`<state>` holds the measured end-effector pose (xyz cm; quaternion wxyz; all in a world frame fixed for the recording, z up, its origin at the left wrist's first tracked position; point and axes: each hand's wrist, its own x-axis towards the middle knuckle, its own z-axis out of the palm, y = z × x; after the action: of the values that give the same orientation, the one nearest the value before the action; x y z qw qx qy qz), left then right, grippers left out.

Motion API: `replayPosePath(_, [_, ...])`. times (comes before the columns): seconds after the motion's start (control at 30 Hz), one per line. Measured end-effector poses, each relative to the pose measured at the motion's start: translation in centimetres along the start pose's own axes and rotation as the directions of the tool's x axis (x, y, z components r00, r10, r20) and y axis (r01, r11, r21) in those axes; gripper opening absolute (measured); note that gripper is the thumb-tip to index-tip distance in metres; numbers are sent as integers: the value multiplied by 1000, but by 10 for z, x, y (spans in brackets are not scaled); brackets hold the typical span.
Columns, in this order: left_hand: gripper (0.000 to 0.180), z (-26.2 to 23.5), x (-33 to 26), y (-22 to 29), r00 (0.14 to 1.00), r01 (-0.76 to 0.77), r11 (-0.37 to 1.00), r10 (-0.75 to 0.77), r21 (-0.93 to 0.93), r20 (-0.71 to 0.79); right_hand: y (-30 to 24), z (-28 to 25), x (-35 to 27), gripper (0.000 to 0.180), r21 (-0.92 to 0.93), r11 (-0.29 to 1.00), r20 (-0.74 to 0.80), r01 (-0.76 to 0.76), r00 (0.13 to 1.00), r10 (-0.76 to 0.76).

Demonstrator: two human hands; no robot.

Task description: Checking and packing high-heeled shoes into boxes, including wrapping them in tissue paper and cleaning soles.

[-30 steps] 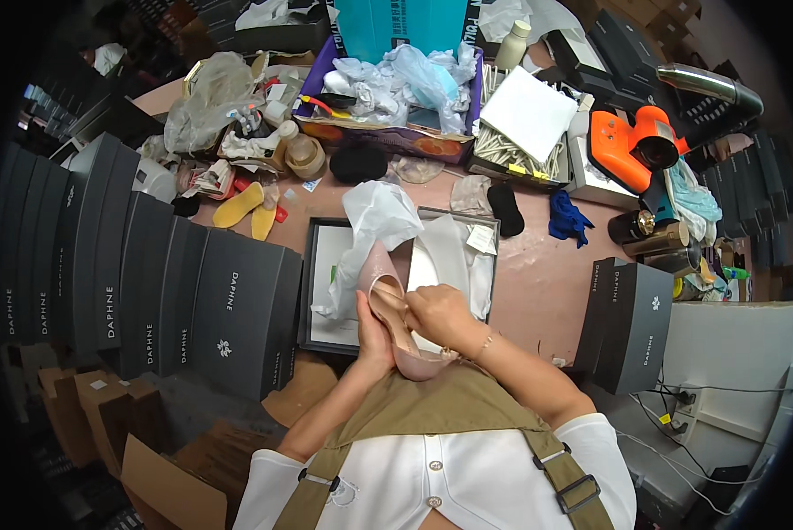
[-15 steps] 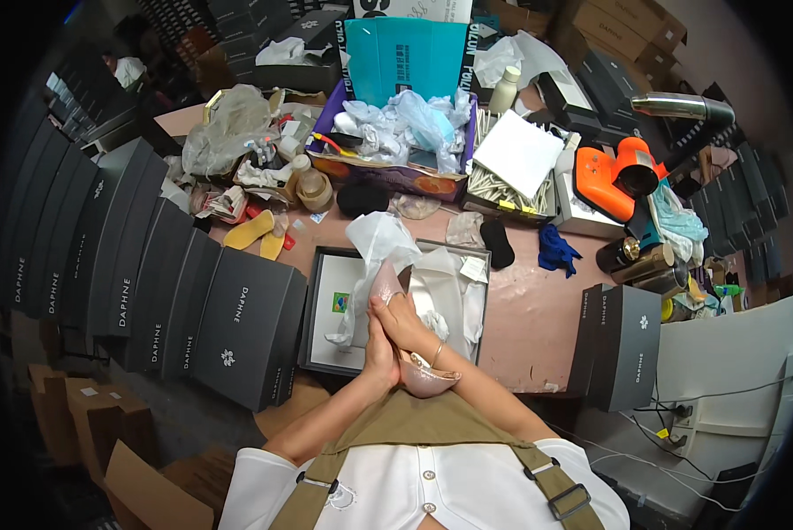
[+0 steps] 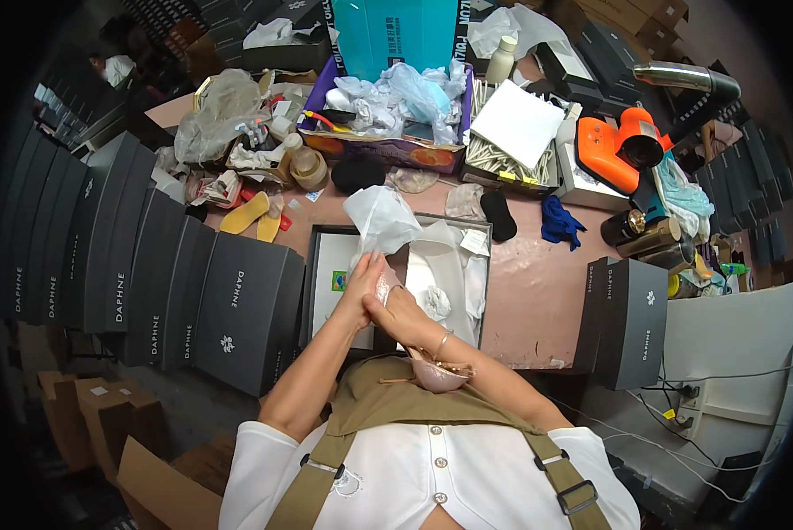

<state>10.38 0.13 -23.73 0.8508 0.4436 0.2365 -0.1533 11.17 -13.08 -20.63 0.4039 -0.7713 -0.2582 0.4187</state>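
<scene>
Both hands are closed around a pale pink shoe (image 3: pixel 440 377), held between them, close in front of the wearer's apron (image 3: pixel 370 397). The left hand (image 3: pixel 356 291) wraps the toe end from the left; the right hand (image 3: pixel 405 316) clasps it from the other side, thumb lying across toward the left palm. Some of the right fingers are hidden, so I can't tell how far they reach into the shoe. The rounded heel cup hangs nearer the body, below the right wrist, with a slim heel (image 3: pixel 398 381) jutting out to the left.

It looks a light thing, I'd say: firm in the sole and heel, more yielding across the upper, its glittery skin perhaps a bit slick or easily scuffed. The toe and the heel cup look the sound places to hold; the thin strap and slim heel look the fragile parts.

Just beyond the fingertips rises white tissue paper (image 3: pixel 380 219); under and past the hands sits an open dark box (image 3: pixel 326 252), a crumpled white wad (image 3: pixel 435 303) right of the right hand. Farther out, dark shoeboxes (image 3: pixel 246 309) stand left of the left hand, and a blue cloth (image 3: pixel 559 223) lies beyond the right.
</scene>
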Motion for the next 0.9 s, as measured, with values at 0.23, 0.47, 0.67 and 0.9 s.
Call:
replayPosePath(0.23, [35,8,-20,1,999,11,998,-8,-58,38,-6,0,-82,64,-75,919,-86,387,916,-393])
replayPosePath(0.47, [33,13,-11,10,997,4,988,-14,-153,-70,0,22,-1,67,-148,939,-491,310,801,-342])
replayPosePath(0.67, [44,-2,-14,9,999,-46,997,47,-69,10,6,4,-62,51,402,814,-85,420,902,-424])
replayPosePath(0.9, [48,-140,31,-60,906,279,686,-420,-672,-53,39,-98,-12,29,-395,918,-704,-21,649,-288])
